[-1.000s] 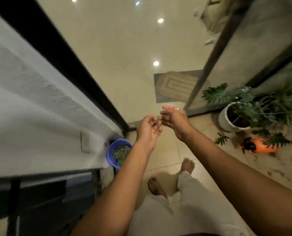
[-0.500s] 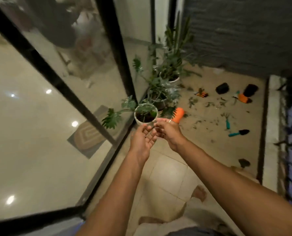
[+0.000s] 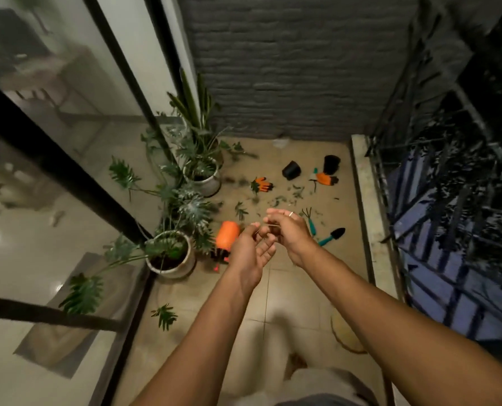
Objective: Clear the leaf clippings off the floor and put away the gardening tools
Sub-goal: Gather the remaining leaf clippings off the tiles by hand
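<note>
Both hands are raised together over the balcony floor. My left hand [image 3: 251, 253] lies palm up with relaxed fingers. Just to its right, my right hand [image 3: 288, 232] curls its fingers and pinches a thin stem clipping [image 3: 274, 226] above the left fingertips. Beyond them, leaf clippings [image 3: 285, 199] are scattered on the tiles. A teal hand rake [image 3: 309, 221] and a teal trowel [image 3: 333, 235] lie right of my right hand. Orange gloves [image 3: 263, 184] lie farther back, and an orange spray bottle [image 3: 228, 237] lies left of my left hand.
Two potted plants [image 3: 170, 256] [image 3: 204, 178] stand along the glass door [image 3: 68, 159] on the left. Two black pots [image 3: 291, 170] and another orange glove [image 3: 326, 178] lie near the brick wall. A single leaf [image 3: 165, 316] lies near my feet. A metal railing [image 3: 448, 200] borders the right.
My view has swung from the blue bucket by the wall round to the far end of the balcony. Both hands have stayed together in front of me.
</note>
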The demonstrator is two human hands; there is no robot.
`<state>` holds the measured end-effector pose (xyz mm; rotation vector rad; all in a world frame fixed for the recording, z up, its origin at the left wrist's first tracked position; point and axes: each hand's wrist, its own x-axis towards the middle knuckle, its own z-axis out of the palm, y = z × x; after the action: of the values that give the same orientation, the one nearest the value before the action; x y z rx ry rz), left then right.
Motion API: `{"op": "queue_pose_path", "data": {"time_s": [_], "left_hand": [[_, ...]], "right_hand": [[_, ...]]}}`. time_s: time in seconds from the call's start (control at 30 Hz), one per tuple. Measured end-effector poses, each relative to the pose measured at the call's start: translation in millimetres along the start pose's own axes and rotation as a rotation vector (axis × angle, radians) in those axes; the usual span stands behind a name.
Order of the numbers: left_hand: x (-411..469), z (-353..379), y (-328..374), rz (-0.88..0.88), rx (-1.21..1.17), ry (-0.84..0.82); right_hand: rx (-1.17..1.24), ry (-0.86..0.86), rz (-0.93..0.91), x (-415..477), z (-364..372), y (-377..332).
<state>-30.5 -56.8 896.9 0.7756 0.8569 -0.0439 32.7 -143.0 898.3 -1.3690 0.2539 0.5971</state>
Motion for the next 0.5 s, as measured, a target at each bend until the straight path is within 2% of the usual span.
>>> {"op": "queue_pose_path", "data": {"time_s": [0.23, 0.5], "left_hand": [[59.3, 71.8, 3.8, -0.036, 0.125, -0.039], [184.4, 115.8, 10.2, -0.158, 0.225, -0.056]], "right_hand": [[0.045, 0.075, -0.005, 64.4, -50.8, -32.2], [0.017, 0.191, 0.066, 188.9, -79.7, -29.2]]}}
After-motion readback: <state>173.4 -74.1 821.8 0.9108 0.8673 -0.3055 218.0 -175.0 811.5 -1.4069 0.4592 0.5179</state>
